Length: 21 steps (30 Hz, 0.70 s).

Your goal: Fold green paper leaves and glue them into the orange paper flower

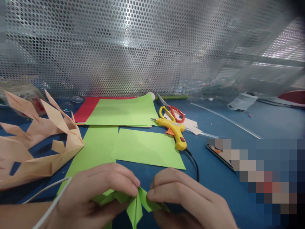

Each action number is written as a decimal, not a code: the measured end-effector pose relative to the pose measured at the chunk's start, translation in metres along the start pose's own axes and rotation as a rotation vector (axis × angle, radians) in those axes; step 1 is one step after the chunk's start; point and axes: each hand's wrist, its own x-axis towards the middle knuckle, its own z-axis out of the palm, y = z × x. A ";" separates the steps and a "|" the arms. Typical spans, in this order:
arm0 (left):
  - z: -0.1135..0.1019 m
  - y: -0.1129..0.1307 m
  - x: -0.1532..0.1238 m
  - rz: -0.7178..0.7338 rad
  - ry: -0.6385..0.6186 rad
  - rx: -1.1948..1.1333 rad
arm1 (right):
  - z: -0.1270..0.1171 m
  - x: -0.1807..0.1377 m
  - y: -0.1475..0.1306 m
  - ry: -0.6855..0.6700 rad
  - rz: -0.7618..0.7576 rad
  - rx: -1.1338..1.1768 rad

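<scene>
Near the bottom of the view, a folded piece of green paper (pixel 134 210) is held between both hands, with a pointed fold hanging down in its middle. My left hand (pixel 95 194) pinches its left part, fingers curled round it. On the other side, my right hand (pixel 188 197) grips the right part between fingers and thumb. Both palms and the paper's underside are partly hidden. Just beyond the hands lies a flat green sheet (pixel 147 148), overlapping a longer green strip (pixel 95 143).
A folded peach paper structure (pixel 64 152) with pointed tips stands at left. Behind are more green paper (pixel 124 111), red paper (pixel 85 108), scissors (pixel 171 111) and a yellow glue gun (pixel 177 133) with a black cord. A white cable (pixel 54 198) crosses my left wrist. A perforated metal screen (pixel 107 47) closes the back.
</scene>
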 end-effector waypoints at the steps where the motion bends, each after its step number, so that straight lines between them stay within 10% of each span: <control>1: 0.001 0.000 0.000 -0.015 0.006 -0.018 | 0.002 0.000 0.001 0.014 0.008 -0.003; 21: 0.013 0.005 0.012 -0.520 0.072 -0.415 | 0.021 0.001 0.002 0.140 0.486 0.232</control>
